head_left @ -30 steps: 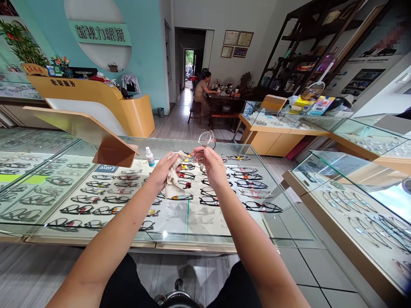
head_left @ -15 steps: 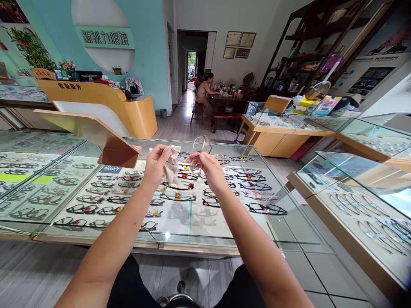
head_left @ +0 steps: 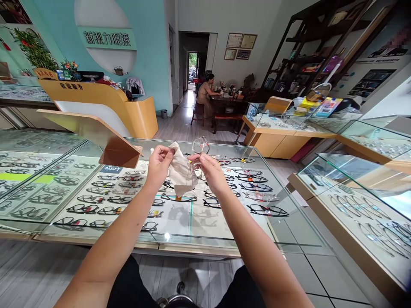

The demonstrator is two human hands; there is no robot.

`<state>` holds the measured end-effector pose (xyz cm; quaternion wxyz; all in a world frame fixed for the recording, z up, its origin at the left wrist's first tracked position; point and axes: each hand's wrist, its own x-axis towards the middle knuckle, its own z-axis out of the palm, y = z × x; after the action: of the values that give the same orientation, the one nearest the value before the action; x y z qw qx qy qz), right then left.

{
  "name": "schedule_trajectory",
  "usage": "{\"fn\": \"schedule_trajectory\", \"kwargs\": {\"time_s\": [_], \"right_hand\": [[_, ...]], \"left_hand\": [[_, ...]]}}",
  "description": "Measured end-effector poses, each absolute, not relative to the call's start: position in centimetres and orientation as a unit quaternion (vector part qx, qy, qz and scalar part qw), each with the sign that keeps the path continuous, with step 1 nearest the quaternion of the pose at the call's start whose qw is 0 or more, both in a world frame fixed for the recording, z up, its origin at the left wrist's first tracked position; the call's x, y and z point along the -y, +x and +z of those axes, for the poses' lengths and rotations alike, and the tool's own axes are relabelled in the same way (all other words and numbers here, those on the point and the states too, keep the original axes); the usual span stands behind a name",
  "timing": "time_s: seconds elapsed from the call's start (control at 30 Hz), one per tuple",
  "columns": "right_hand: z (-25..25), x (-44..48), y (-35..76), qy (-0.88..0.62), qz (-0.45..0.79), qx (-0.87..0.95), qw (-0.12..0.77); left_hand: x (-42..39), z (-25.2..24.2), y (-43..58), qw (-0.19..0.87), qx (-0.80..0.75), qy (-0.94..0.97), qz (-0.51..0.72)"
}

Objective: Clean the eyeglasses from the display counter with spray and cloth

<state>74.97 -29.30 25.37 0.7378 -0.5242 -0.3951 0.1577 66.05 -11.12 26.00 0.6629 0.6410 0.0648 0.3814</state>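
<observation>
Above the glass display case, my left hand (head_left: 159, 164) pinches a pale beige cloth (head_left: 182, 172) by its upper corner, and the cloth hangs down spread out. My right hand (head_left: 211, 171) holds a pair of eyeglasses (head_left: 201, 146) between thumb and fingers, one round lens standing up above the grip. The other lens is mostly hidden behind the cloth and my fingers. The cloth's right edge lies close beside the glasses; whether they touch I cannot tell.
Rows of eyeglass frames (head_left: 179, 197) lie inside the glass display case (head_left: 173, 239) below my hands. A tilted wooden-backed mirror or stand (head_left: 120, 149) rises at left. More glass cases (head_left: 340, 188) stand at right. A person (head_left: 205, 94) sits at a far table.
The cloth, bunched in my left hand before, now hangs open and reaches right, toward the glasses. My right hand keeps the eyeglasses at nearly the same spot.
</observation>
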Motion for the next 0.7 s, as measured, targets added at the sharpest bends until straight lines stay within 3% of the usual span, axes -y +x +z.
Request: {"fn": "schedule_trajectory", "kwargs": {"time_s": [0.23, 0.53, 0.7], "right_hand": [[24.93, 29.01, 74.98, -0.514, 0.216, 0.407, 0.723], [24.65, 28.62, 74.89, -0.523, 0.197, 0.389, 0.733], [25.05, 28.88, 75.09, -0.518, 0.169, 0.356, 0.759]], "left_hand": [[11.07, 25.6, 66.38, 0.716, -0.07, 0.614, 0.324], [10.93, 25.3, 66.7, 0.663, -0.079, 0.641, 0.38], [10.87, 25.16, 66.5, 0.696, -0.11, 0.625, 0.335]]}}
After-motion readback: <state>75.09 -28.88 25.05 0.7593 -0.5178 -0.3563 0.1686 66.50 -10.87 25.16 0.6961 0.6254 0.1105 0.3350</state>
